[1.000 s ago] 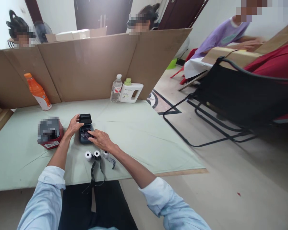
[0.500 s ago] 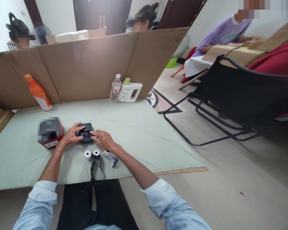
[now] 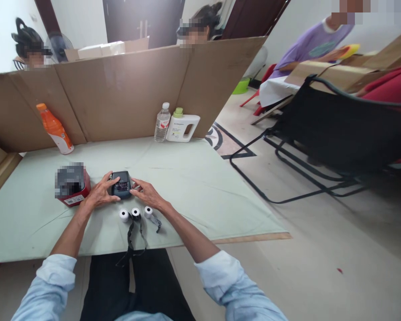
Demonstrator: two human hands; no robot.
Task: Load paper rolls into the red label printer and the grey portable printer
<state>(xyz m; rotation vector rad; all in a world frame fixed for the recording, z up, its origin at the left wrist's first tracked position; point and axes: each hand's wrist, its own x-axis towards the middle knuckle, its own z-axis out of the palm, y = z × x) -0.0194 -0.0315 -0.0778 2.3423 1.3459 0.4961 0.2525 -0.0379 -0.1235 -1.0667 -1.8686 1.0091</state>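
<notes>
A small dark handheld printer (image 3: pixel 121 184) lies with its lid down on the pale green table (image 3: pixel 194 187). My left hand (image 3: pixel 100 194) grips its left side, fingers curled round the edge. My right hand (image 3: pixel 147 193) presses against its right side with fingertips on the casing. Just in front of the device stand three small white paper rolls (image 3: pixel 135 213). Dark strips of tape (image 3: pixel 132 236) trail from them toward the table's near edge.
A red box (image 3: pixel 71 187) sits left of my left hand. An orange bottle (image 3: pixel 55 129), a clear water bottle (image 3: pixel 162 123) and a white jug (image 3: pixel 183 127) stand along a cardboard screen (image 3: pixel 127 89). Black folding chair (image 3: pixel 334 138) at right; other people sit behind.
The printer's lid, raised one second ago, is now closed. Both hands moved from the open compartment to the device's two sides.
</notes>
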